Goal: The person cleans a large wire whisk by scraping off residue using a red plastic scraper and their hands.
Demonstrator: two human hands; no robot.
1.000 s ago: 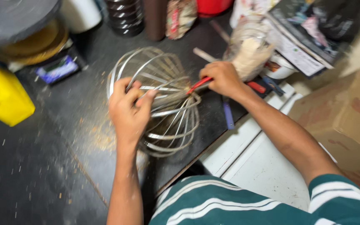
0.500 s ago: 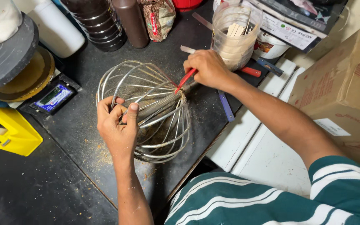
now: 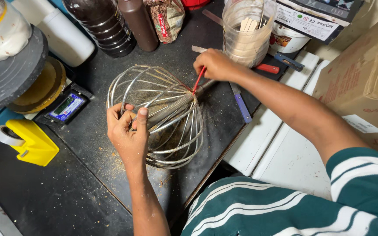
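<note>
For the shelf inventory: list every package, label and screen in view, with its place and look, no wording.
Small scale screen: left of the wire whisk, blue display in a black body.
Snack bag: top centre, crumpled, brown with red.
Cardboard box: right edge, brown, with a white label.
Flat box: top right, dark lid, white printed side.

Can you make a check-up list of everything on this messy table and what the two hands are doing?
Surface: dark worktop, sprinkled with pale crumbs.
Job's things: big wire whisk lying on its side; thin red tool poked among its wires.
Clutter: yellow tape dispenser, small digital scale, clear jar of wooden sticks, dark bottles, blue-handled tool.
Grippers: left hand grips the whisk wires; right hand pinches the red tool.
Cables: nothing seen.
Surroundings: cardboard box, white ledge.
</note>
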